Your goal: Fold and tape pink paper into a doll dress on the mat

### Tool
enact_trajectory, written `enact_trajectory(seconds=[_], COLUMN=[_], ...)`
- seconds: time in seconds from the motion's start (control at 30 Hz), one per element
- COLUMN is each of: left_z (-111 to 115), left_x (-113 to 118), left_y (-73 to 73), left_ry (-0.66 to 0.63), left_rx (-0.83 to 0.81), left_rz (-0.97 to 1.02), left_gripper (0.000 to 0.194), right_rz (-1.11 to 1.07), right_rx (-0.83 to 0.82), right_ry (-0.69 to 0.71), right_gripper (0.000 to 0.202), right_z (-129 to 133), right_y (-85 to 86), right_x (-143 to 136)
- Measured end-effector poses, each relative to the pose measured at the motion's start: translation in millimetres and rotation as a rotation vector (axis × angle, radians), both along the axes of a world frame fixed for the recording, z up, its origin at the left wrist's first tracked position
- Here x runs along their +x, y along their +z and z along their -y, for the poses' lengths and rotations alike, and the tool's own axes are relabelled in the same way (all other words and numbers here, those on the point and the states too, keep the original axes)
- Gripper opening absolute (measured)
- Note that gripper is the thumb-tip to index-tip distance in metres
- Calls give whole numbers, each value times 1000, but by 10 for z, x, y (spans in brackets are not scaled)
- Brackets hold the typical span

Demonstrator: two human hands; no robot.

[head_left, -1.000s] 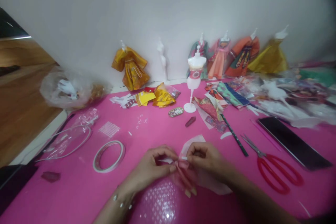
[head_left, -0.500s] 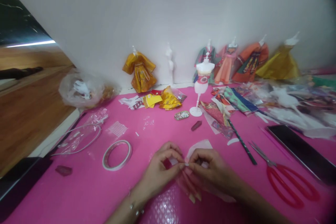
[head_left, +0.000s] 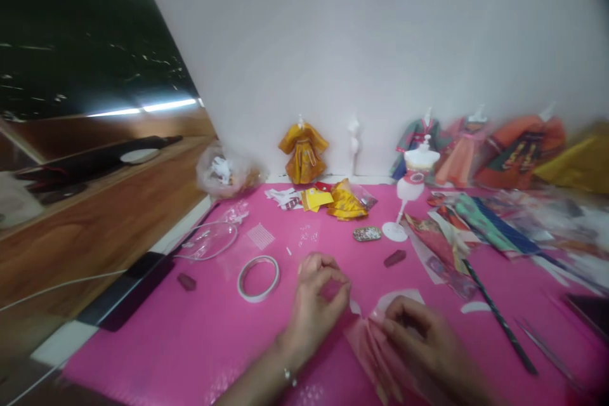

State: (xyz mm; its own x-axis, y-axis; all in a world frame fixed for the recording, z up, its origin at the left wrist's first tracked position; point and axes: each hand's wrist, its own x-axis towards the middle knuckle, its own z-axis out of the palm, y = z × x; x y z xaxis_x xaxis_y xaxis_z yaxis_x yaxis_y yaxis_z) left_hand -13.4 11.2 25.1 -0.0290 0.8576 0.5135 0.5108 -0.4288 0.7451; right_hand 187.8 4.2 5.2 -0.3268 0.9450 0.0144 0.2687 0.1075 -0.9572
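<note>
A piece of sheer pale-pink fabric [head_left: 367,347], gathered in folds at its top, lies over the pink table in front of me. My right hand [head_left: 425,333] pinches its upper right edge between thumb and fingers. My left hand [head_left: 320,297] is raised just left of the fabric's gathered top, with thumb and index tip brought together; anything between them is too small or blurred to make out. The left fingers look apart from the fabric. A roll of double-sided tape [head_left: 258,278] lies left of my left hand. A white doll bust [head_left: 421,160] with a red band stands beyond.
Small dressed doll forms, one in a gold robe [head_left: 304,153], line the wall. Fabric scraps [head_left: 440,247], a dark striped stick [head_left: 499,314] and scissors [head_left: 547,349] lie right. A sequined hair clip [head_left: 367,234] sits mid-table; a plastic bag [head_left: 226,171] and cable [head_left: 233,242] are left.
My left hand has parted from the right and moved up and left of the fabric. My right hand stays on the fabric. The view has turned left and tilted up.
</note>
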Motion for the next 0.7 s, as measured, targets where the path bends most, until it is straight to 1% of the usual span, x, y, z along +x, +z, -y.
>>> enact_trajectory(seconds=[0.1,0.13,0.2,0.23,0.27,0.33,0.47,0.5,0.57,0.6,0.63,0.7], left_z=[81,104,97,51,-27,-275,-889,-1008,-1167,-1211,-1237,-1260], left_x=[-16,-36,-134,-226,-351,-696,-1559,-1751,-2054,-2160,-2237,-2317], left_y=[171,239,378,446,513,639,831,859,878,868,845,774], left_ry=[86,124,222,280,321,396,530,550,578,583,587,589], left_rx=[64,78,89,77,62,25,-134,-175,-240,-267,-289,-322], left_rz=[-94,-168,-383,-535,-606,-686,-858,-891,-944,-965,-981,-1005], left_gripper=[14,14,12,11,10,13,12,19,29,30,31,31], right_rz=[3,3,2,4,8,27,47,40,24,18,14,19], right_rx=[21,28,39,42,44,50,50,50,55,58,59,55], right_ry=[20,12,-20,-36,-39,-6,63,62,35,15,-4,-32], right_gripper=[39,39,41,41,42,44,46,46,45,44,44,44], right_z=[9,15,30,36,38,31,-11,-19,-23,-22,-19,-17], right_y=[-18,-19,-23,-27,-35,-64,-135,-145,-154,-154,-154,-159], right_x=[-14,-23,-40,-45,-48,-42,-23,-26,-41,-52,-62,-76])
